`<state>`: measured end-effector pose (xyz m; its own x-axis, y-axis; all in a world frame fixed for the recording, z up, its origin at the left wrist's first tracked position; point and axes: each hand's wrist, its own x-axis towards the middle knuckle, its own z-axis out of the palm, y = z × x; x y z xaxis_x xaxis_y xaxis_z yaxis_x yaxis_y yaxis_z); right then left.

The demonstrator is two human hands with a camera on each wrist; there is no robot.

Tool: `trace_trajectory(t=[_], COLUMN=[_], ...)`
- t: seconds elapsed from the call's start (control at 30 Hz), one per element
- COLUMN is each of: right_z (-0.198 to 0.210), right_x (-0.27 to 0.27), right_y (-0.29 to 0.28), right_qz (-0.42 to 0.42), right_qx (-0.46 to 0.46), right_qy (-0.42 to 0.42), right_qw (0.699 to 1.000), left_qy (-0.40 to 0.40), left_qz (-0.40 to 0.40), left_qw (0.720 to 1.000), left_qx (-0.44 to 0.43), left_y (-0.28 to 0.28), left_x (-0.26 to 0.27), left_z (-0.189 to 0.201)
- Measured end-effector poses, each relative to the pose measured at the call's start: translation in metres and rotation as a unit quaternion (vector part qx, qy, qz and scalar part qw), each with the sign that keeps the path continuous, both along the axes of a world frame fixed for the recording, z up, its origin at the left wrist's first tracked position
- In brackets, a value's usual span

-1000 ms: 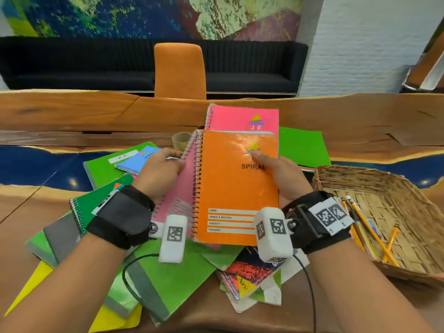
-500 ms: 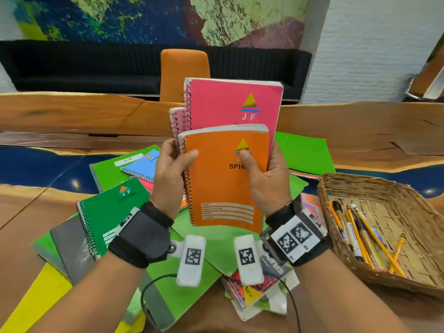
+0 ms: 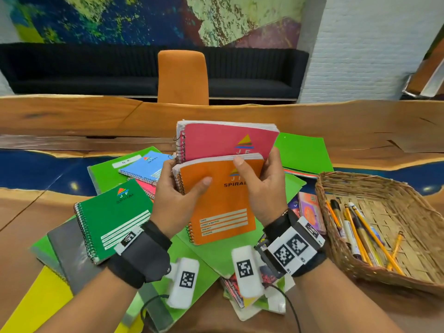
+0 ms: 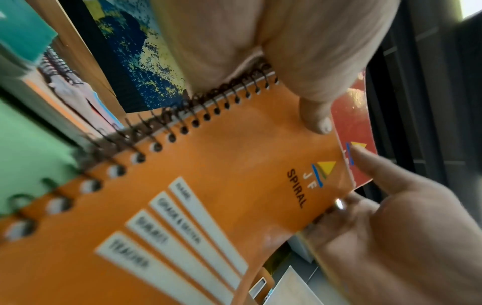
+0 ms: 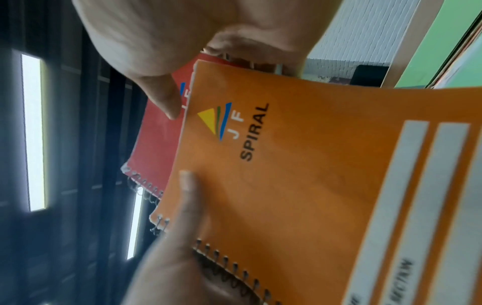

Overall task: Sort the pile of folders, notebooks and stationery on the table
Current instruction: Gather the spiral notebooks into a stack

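Status: sort approx. part-done, est. from layout only. Pens/pencils lie in the wicker basket (image 3: 374, 267), right of the pile. Both hands hold a small stack upright above the pile: orange notebook (image 3: 223, 207) in front, pink notebook (image 3: 223, 140) behind, a further spiral-bound book behind that.

Left hand (image 3: 173, 205) grips the spiral edge, thumb on the orange cover. Right hand (image 3: 264, 188) grips the open edge, thumb on the cover top.

Remaining on table (image 3: 72, 114): green notebook (image 3: 113, 217), blue notebook (image 3: 144, 167), green folders (image 3: 302, 152), grey folder, yellow sheet, misc. printed booklets, all overlapping, unsorted.

Legible text, orange cover (image 5: 313, 165): "JF SPIRAL"; fields "NAME", "SUBJECT", "TEACHER". Pink cover: "JF". Green and blue covers: "SPIRAL". White label on green folder: "N R", approx.
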<state>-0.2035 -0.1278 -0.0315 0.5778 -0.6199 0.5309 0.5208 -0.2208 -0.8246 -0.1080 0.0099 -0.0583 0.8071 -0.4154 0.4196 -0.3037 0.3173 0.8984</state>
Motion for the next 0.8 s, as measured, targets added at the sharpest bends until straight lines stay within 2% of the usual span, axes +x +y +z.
trace_trajectory(t=[0.1,0.23,0.33,0.43,0.57,0.63,0.73,0.8], right_z=[0.014,0.037,0.052,0.064,0.071,0.070,0.070,0.071], right_x=[-0.002,-0.007,-0.004,0.003,0.009,0.007,0.002,0.002], right_y=[0.006,0.009,0.009,0.005,0.001,-0.002,-0.008,-0.015], right_qz=[-0.001,0.038,0.033,-0.005,-0.070,-0.059,-0.002,-0.010], right_qx=[0.032,0.135,0.141,0.129,-0.004,-0.094,-0.244,-0.288], right_qy=[0.020,0.094,0.123,0.099,0.086,0.080,0.118,0.137], right_qw=[0.999,0.986,0.982,0.987,0.994,0.991,0.962,0.948], left_qy=[0.043,0.064,0.058,0.051,0.048,0.054,0.058,0.053], left_qz=[-0.012,-0.032,-0.033,-0.018,-0.009,-0.005,0.006,0.009], left_qw=[0.999,0.996,0.996,0.998,0.998,0.998,0.997,0.998], left_qx=[0.023,0.049,0.053,0.045,0.044,0.044,0.043,0.045], left_y=[0.004,0.007,0.006,0.006,0.006,0.006,0.007,0.008], left_x=[-0.001,-0.002,-0.001,0.000,0.001,0.003,0.006,0.007], left_z=[-0.011,-0.018,-0.017,-0.015,-0.015,-0.016,-0.018,-0.018])
